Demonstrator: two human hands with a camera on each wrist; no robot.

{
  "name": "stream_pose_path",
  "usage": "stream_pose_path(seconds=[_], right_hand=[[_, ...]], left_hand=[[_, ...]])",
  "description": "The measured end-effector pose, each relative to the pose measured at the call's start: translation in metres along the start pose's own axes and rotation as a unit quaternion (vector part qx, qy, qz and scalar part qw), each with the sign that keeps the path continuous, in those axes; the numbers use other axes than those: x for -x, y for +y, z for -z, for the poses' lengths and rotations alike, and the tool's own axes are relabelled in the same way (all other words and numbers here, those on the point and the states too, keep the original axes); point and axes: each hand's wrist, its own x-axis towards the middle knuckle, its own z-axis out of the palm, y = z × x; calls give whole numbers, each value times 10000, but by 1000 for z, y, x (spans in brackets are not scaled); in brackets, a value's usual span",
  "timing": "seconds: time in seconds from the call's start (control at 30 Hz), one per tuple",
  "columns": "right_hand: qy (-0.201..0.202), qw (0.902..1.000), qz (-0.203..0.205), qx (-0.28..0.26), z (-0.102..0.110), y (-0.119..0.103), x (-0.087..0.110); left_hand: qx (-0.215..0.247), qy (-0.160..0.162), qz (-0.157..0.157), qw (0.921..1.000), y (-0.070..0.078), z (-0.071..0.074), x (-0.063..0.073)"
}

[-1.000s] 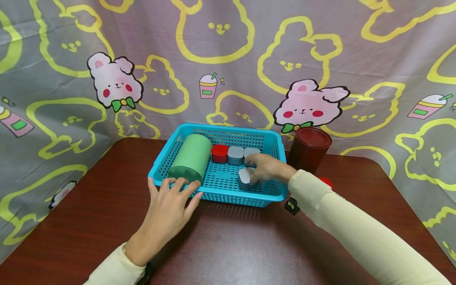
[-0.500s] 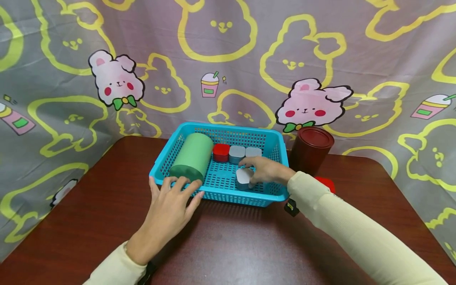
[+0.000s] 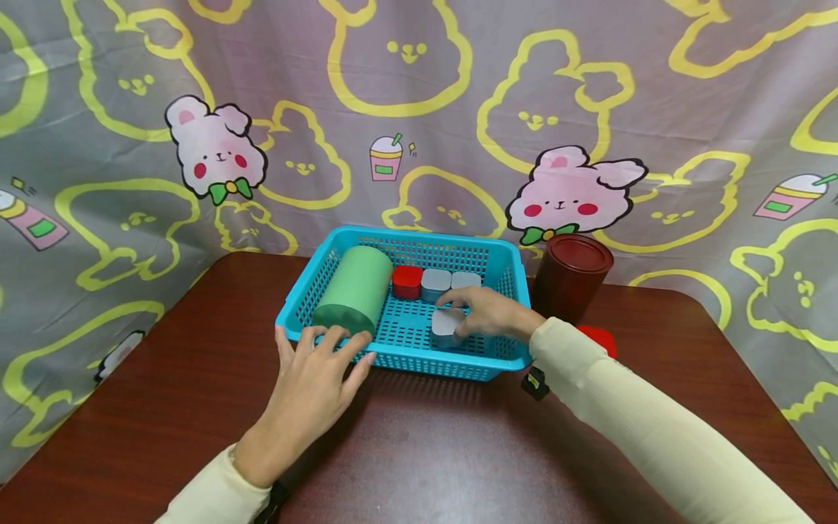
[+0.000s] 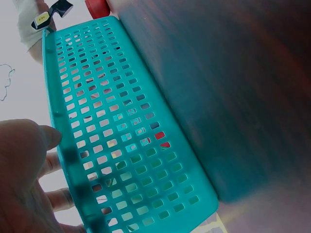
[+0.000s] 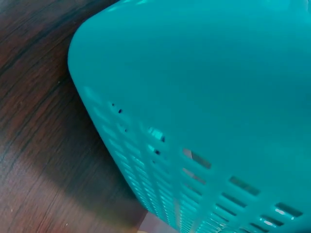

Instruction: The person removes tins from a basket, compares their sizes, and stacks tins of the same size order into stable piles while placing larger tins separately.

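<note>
A turquoise mesh basket (image 3: 419, 360) sits on the table. My left hand (image 3: 310, 400) holds its front rim; in the left wrist view the thumb (image 4: 50, 137) is outside and the fingers are behind the rim. My right hand (image 3: 487, 313) reaches over the basket's right side and grips a small rounded grey block (image 3: 447, 327) with a pale top, low inside. Along the back wall inside stand a red block (image 3: 407, 282) and two more grey blocks, one (image 3: 436, 284) beside the red, the other (image 3: 466, 280) partly behind my hand. A large green cylinder (image 3: 356, 287) lies at the left.
A dark red-brown canister (image 3: 572, 276) stands right of the basket. A red thing (image 3: 599, 339) shows partly behind my right sleeve. The wooden table (image 3: 445, 451) ends at a printed curtain (image 3: 419, 131) behind the basket.
My right hand has brought the grey block a little to the left inside the basket. The left hand stays on the front rim.
</note>
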Motion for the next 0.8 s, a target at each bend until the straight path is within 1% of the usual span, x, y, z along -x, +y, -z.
stream_pose_path(seconds=[0.2, 0.3, 0.4, 0.63, 0.8], right_hand=[[209, 9997, 143, -33, 1, 0, 2], [327, 9992, 226, -1, 3, -1, 3], [399, 9988, 287, -84, 4, -2, 5], [565, 9969, 502, -238, 9, -5, 14], [597, 9956, 647, -321, 16, -4, 21]], left_hand=[[1, -7, 10, 10000, 0, 0, 0], [0, 33, -1, 10000, 0, 0, 0], [-22, 78, -26, 10000, 0, 0, 0], [-22, 66, -25, 10000, 0, 0, -1], [-19, 73, -51, 10000, 0, -1, 0]])
